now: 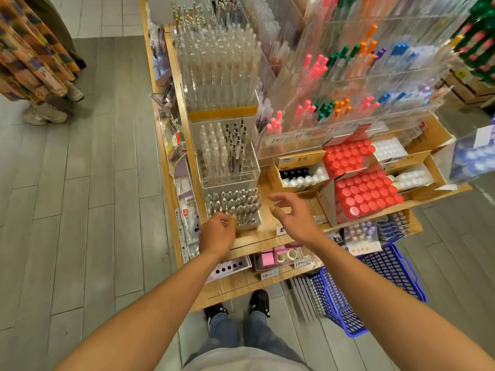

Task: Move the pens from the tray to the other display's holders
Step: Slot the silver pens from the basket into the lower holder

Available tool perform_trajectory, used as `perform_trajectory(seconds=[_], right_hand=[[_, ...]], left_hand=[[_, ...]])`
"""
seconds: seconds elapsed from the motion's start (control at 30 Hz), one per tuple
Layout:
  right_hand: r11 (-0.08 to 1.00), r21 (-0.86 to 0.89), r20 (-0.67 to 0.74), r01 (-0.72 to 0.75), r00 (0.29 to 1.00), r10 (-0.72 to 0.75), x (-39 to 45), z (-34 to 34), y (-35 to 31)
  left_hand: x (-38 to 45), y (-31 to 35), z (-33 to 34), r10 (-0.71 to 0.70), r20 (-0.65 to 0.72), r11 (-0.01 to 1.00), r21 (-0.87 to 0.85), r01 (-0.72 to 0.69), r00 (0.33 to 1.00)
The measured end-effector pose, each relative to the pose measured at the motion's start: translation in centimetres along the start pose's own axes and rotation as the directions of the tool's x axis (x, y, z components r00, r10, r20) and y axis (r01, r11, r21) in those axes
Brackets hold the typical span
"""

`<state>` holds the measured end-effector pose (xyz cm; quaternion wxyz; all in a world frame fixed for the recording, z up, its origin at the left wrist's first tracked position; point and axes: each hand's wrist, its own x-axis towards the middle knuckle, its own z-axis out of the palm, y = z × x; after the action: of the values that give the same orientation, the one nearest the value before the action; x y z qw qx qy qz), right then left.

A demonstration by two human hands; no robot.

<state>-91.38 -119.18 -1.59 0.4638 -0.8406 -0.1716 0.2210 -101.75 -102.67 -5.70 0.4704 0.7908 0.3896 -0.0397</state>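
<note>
L fingers curled at the tray's near-left corner, poss. pinching a pen; grip not clear. R hand hovers beside the tray, fingers spread, holding nothing. Pens stand in the tray on the surface; holder directly behind, part filled. Judged: pick step. Next: lift clear, seat in a free hole.
</note>
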Motion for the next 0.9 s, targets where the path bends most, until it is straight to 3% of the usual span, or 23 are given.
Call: perform_trajectory(seconds=[0.1, 0.23, 0.5, 0.9], right_hand=[[0.992, 0.098, -0.021, -0.078, 0.997, 0.08, -1.7, -1.3, 1.1], [0.938, 0.292, -0.019, -0.188, 0.979, 0.202, -5.3, -3.8, 3.1], [0.745, 0.592, -0.137, -0.306, 0.874, 0.467, -15.2, -11.6, 10.9], [0.714, 0.603, -0.227, -0.355, 0.782, 0.581, -32.9, -26.8, 27.3]], left_hand=[[-0.8, 0.3, 0.3, 0.037, 0.076, 0.999, 0.007, -0.038, 0.996], [-2.3, 1.8, 2.1, 0.09, 0.219, 0.989, -0.138, -0.06, 0.972], [-8.2, 6.8, 11.6, 0.045, 0.453, 0.955, -0.28, 0.094, 0.891], [-24.6, 11.3, 31.4, 0.013, 0.556, 0.971, -0.206, 0.122, 0.831]])
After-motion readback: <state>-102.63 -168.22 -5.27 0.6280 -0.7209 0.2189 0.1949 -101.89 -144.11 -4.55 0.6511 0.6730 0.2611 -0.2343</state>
